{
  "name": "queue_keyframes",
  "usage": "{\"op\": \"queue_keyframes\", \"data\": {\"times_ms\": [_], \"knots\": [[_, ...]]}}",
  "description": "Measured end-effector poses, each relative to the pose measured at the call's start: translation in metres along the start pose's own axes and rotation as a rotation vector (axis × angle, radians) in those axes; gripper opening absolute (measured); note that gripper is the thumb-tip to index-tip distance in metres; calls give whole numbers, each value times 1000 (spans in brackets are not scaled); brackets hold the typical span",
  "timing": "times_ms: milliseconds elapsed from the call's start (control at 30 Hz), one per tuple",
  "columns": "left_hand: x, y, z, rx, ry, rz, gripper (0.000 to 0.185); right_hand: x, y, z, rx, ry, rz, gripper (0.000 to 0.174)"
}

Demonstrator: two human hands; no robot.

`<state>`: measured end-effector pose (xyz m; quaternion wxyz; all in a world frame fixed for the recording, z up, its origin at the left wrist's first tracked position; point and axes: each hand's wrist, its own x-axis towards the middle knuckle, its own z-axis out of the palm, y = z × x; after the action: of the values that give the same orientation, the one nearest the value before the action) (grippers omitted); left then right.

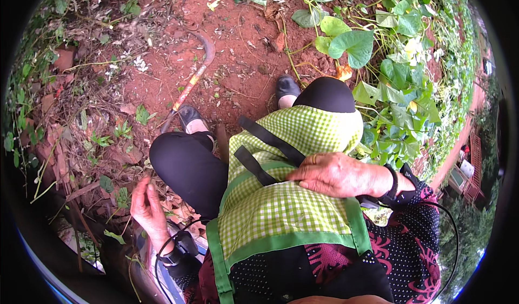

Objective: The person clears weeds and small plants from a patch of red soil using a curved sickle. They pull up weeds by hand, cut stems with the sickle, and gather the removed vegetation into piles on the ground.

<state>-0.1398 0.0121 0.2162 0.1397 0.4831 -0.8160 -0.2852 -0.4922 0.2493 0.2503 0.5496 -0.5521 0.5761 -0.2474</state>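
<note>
My right hand, with a ring on one finger, lies on the green-and-white checked apron over my lap. Its fingertips touch the cloth near two black straps; whether they pinch it is unclear. My left hand is raised beside my left knee, fingers curled and thumb close to them. I cannot make out anything between those fingertips. On the red soil beyond my left shoe lies a sickle with a curved, rusty blade and a worn, reddish handle.
Leafy vines with heart-shaped leaves crowd the right side, close to my right knee. Dry stems, weeds and broken brick pieces cover the left. A black cable loops by my right arm. Farther off at right stands a reddish slatted frame.
</note>
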Motion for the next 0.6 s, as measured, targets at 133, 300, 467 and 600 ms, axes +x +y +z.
{"op": "queue_keyframes", "data": {"times_ms": [133, 300, 467, 600], "knots": [[47, 101, 28, -270, -724, 255, 31, -32, -21, 15, 44, 46, -138, 40], [57, 138, 61, -343, -1208, 693, 35, -65, -36, 22, 163, -45, -49, 44], [55, 132, 56, -341, -1346, 815, 38, -76, -39, 35, 179, 51, -115, 41], [51, 129, 52, -366, -1362, 803, 41, -78, -34, 39, 241, 43, -119, 40]]}}
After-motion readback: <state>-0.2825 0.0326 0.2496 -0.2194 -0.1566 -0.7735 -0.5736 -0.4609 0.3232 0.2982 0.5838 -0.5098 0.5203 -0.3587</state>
